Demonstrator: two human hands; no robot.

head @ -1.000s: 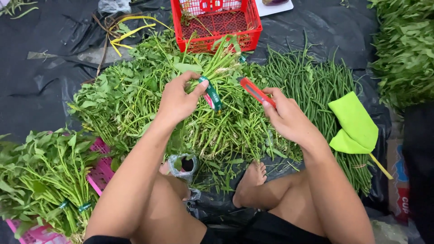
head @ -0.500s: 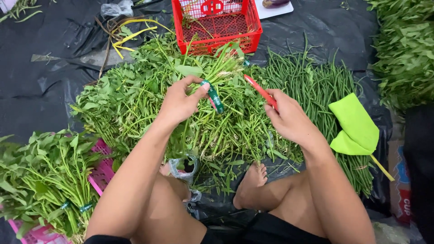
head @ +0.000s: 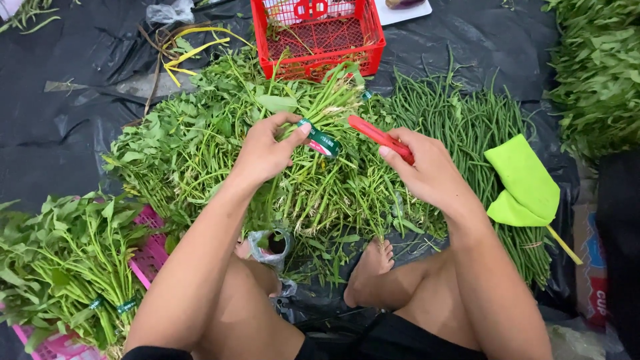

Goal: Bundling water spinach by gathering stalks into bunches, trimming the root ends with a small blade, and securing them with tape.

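The bunch of green stems (head: 327,107) sits above the loose heap of greens (head: 200,147), just below the red basket (head: 320,33). Left hand (head: 263,153) clamps stems and green tape (head: 320,141) to bind them; right hand (head: 427,170) pinches a red cutter (head: 377,137).

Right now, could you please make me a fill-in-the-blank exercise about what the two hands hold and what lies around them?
1. The left hand grips a bundle of leafy ____ stems.
2. The right hand holds a ____ tool.
3. The red basket stands ____ the greens pile.
4. The long beans lie on the person's ____ side.

Missing words: green; red; beyond; right
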